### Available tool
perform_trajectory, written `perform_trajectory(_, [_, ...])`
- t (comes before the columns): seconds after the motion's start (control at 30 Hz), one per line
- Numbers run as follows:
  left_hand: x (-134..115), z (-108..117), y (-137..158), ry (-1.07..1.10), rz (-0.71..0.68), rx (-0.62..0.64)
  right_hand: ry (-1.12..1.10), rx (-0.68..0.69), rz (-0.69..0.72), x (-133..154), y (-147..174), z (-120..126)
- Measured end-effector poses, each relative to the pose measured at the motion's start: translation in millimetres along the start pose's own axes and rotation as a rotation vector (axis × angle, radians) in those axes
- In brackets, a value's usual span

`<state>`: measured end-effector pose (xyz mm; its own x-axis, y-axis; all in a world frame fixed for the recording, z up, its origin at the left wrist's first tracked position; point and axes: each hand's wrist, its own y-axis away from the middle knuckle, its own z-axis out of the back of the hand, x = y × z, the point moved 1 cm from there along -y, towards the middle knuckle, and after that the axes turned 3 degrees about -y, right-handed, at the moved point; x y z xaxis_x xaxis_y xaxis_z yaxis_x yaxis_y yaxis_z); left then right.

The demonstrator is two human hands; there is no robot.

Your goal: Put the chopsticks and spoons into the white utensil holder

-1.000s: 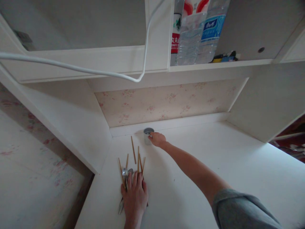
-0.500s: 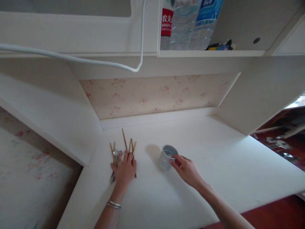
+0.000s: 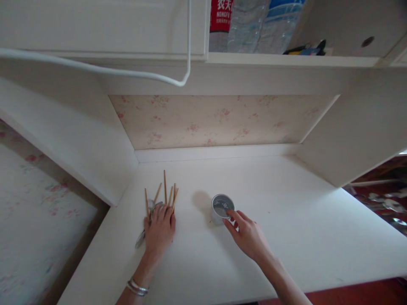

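Perforated cup (image 3: pixel 221 209) seems light, stiff; right hand (image 3: pixel 248 233) pinches its rim, the likely best hold. Left hand (image 3: pixel 160 227) covers chopsticks (image 3: pixel 165 186); its grip unclear.

The left hand (image 3: pixel 160 228) lies palm down at lower left of centre, fingers stretched toward the top of the frame. The right hand (image 3: pixel 247 235), right of centre, pinches with thumb and fingers, its forearm (image 3: pixel 276 271) slanting to the bottom edge.
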<state>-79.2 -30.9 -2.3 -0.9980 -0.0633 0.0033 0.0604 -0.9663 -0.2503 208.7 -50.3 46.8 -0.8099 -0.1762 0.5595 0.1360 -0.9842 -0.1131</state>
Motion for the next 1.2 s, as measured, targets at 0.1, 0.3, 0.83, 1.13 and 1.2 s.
perform_trajectory(0.1, [0, 2, 18, 0.004, -0.025, -0.027, -0.021, 0.016, -0.012, 0, -1, 0])
perform_trajectory(0.3, [-1, 2, 34, 0.008, -0.043, -0.032, -0.050, 0.041, -0.024, -1, 1, -1])
perform_trajectory(0.83, [44, 5, 22, 0.471, -0.038, -0.222, -0.591, 0.078, -0.129, 53, 23, -40])
perform_trajectory(1.13, [105, -10, 55, 0.613, 0.249, -0.196, -0.604, 0.403, -0.202, 91, -3, -107])
perform_trajectory(1.2, [115, -17, 62, 0.710, 0.387, -0.135, -0.453, 0.360, -0.150, 102, -9, -108])
